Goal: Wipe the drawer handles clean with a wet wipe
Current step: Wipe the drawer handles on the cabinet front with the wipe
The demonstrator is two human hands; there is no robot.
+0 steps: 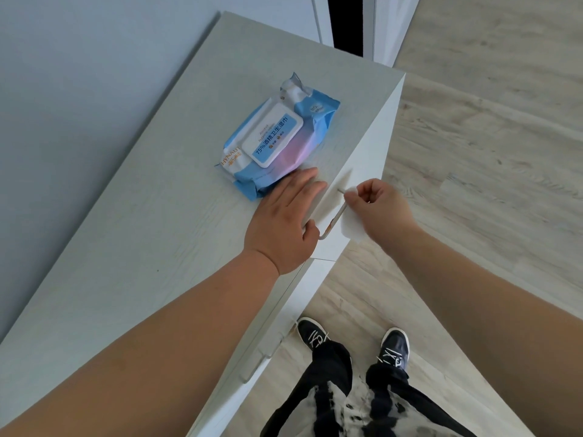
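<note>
A thin metal drawer handle (335, 219) runs along the front of the top drawer of a pale wooden dresser (132, 234). My right hand (377, 205) pinches a white wet wipe (350, 227) against the far end of that handle. My left hand (285, 217) lies flat with straight fingers on the dresser top at its front edge, just above the handle. A blue and pink pack of wet wipes (277, 138), lid closed, lies on the dresser top beyond my left hand. A second drawer handle (262, 362) shows lower down, nearer to me.
The dresser stands against a grey wall (79, 74) on the left. Light wood floor (473, 152) spreads to the right. My two feet in dark shoes (353, 342) stand close to the dresser front. A doorway (350, 23) opens at the top.
</note>
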